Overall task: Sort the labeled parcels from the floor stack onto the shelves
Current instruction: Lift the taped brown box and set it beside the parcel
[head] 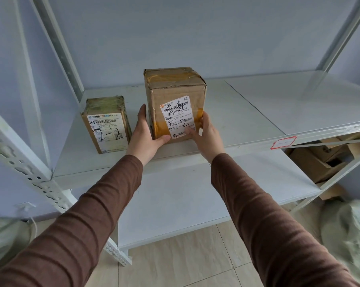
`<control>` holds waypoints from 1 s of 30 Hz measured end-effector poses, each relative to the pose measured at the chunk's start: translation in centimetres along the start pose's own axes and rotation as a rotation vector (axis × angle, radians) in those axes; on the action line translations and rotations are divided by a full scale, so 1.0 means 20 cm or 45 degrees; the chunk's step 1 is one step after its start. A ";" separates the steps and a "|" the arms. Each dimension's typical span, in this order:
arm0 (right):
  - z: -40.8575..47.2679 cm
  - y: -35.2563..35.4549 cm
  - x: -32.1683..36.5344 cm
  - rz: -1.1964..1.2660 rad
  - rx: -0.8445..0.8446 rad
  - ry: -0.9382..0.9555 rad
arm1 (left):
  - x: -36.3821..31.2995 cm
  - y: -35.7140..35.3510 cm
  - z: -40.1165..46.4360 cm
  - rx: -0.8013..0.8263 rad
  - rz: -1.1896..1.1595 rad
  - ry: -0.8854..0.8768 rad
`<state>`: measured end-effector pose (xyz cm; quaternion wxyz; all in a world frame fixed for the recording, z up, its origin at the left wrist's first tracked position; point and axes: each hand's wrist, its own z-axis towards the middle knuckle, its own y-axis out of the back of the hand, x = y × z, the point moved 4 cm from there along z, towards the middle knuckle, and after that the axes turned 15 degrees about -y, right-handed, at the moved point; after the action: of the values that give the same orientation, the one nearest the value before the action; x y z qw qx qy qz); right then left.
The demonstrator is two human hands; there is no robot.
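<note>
Fingers [143, 119] flank parcel [175, 106] near shelf [257, 112] edge — room rightward.

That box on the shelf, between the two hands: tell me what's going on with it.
A person in brown sleeves holds the larger cardboard parcel from both sides, left hand on its left face, right hand at its front right edge. It sits on the white shelf, label facing out, marked "2-2" by hand. A smaller parcel with the same marking stands just to its left, apart from it. More cardboard boxes lie lower right, behind the shelves.
</note>
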<state>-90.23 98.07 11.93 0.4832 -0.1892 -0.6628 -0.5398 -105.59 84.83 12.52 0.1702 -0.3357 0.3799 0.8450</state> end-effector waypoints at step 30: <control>-2.36 0.88 -0.74 -0.799 -1.153 -0.914 | -1.25 -1.00 -1.43 1.078 -0.049 -1.260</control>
<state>-49.22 65.79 6.39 -0.0757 -0.3399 -0.5138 -0.7841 -64.27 75.42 5.36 0.4576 0.1824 0.5508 0.6737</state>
